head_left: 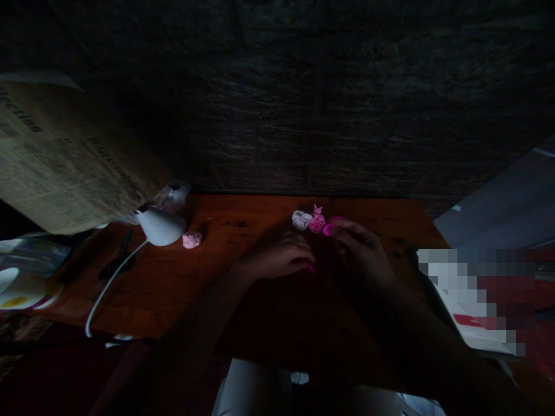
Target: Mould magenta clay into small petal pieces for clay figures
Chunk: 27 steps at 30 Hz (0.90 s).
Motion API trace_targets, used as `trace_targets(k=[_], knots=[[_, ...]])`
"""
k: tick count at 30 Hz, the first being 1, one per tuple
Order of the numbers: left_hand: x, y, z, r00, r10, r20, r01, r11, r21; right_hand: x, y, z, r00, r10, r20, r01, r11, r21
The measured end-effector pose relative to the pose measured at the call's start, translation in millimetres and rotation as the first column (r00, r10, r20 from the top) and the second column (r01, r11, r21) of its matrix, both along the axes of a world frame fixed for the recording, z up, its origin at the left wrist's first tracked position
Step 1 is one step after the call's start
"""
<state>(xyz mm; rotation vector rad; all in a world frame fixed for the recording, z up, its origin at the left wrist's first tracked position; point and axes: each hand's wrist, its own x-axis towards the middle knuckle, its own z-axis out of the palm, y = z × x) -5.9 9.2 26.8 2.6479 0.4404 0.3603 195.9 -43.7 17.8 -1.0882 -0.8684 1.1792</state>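
Observation:
My right hand point(364, 248) reaches over the wooden table with thumb and forefinger drawn together, their bright pink nails beside a small pink rose-shaped piece point(317, 223). Whatever lies between those fingertips is too dark to make out. On top of the pink piece is a little pink figure with points like ears point(318, 210). Just left of it, touching or nearly so, sits a white flower-like piece point(300, 220). My left hand point(284, 255), with a ring, is curled in front of the white piece; its fingertips are in shadow and I cannot see what they hold.
A pale pink lump point(192, 240) lies beside a white cone-shaped lamp point(161, 225) with a white cord point(110, 283). Dark scissors point(116, 267) lie behind the cord. Newsprint-patterned paper point(78, 156) hangs at left. A dark brick-patterned wall point(277, 104) borders the table point(234, 222).

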Motion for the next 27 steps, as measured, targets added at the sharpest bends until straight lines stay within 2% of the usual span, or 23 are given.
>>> trace_targets(k=[7,9,11,14,17,19,21,27], knots=[[-1,-1,0.4,0.996,0.02,-0.084,-0.02,1.0,0.005,0,-1,-0.5,1.0,0.015,-0.004,-0.015,1.0,-0.015],[-1,-2,2.6,0.998,0.028,-0.058,-0.031,0.998,-0.053,0,0,-0.9,0.999,0.022,-0.039,-0.022,1.0,-0.017],[-1,-2,4.5,0.998,0.052,0.018,-0.049,0.984,-0.174,1,0,-0.6,0.997,0.019,-0.08,-0.022,0.999,-0.036],[1,-1,3.5,0.963,0.17,0.208,-0.072,0.91,-0.409,1,0,1.1,0.993,0.004,-0.118,-0.012,0.998,-0.066],[5,1,-2.1,0.845,0.366,0.39,-0.09,0.816,-0.571,1,0,2.0,0.993,0.001,-0.114,-0.008,0.998,-0.059],[8,2,-6.2,0.763,0.448,0.467,-0.07,0.775,-0.629,1,0,0.9,0.996,0.001,-0.089,-0.005,0.999,-0.05],[10,3,-9.0,0.717,0.492,0.493,-0.056,0.747,-0.662,1,0,-1.3,0.998,-0.002,-0.065,-0.001,0.999,-0.043],[14,2,-12.2,0.702,0.517,0.489,-0.034,0.71,-0.703,1,0,-4.7,0.999,0.026,-0.022,-0.026,1.0,-0.001]])
